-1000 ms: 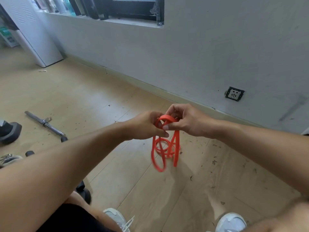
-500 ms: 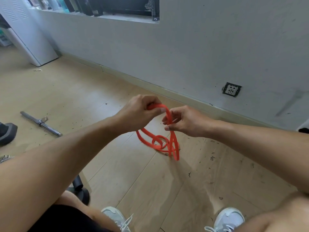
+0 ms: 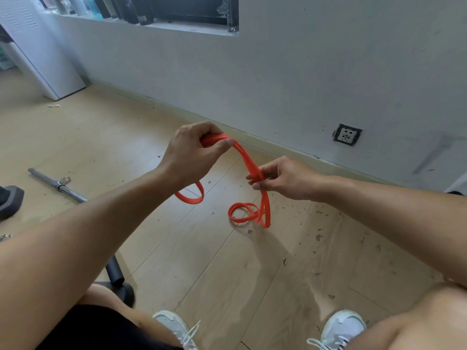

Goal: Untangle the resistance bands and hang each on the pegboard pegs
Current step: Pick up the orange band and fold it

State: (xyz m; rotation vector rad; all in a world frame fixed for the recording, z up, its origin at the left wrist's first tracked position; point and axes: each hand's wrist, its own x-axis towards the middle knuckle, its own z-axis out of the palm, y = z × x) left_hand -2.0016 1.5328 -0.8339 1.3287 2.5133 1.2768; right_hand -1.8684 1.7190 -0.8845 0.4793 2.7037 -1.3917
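An orange resistance band [image 3: 249,162] stretches in the air between both hands above the wooden floor. My left hand [image 3: 194,150] grips its upper end in a fist, higher and to the left. My right hand [image 3: 285,179] pinches the band lower down with fingertips. Below my right hand the band hangs in twisted loops [image 3: 249,212]. A single loop [image 3: 192,195] droops under my left wrist. No pegboard or pegs are in view.
A steel bar [image 3: 56,184] lies on the floor at left, with a dark weight [image 3: 11,199] at the frame edge. A black stand base [image 3: 118,281] sits by my left knee. The grey wall carries a socket [image 3: 346,134]. My shoes [image 3: 343,327] show at the bottom.
My hands have pulled apart: the left rose and went left, the right dropped slightly right. The bunched band has spread out, with one loop now hanging separately under the left wrist.
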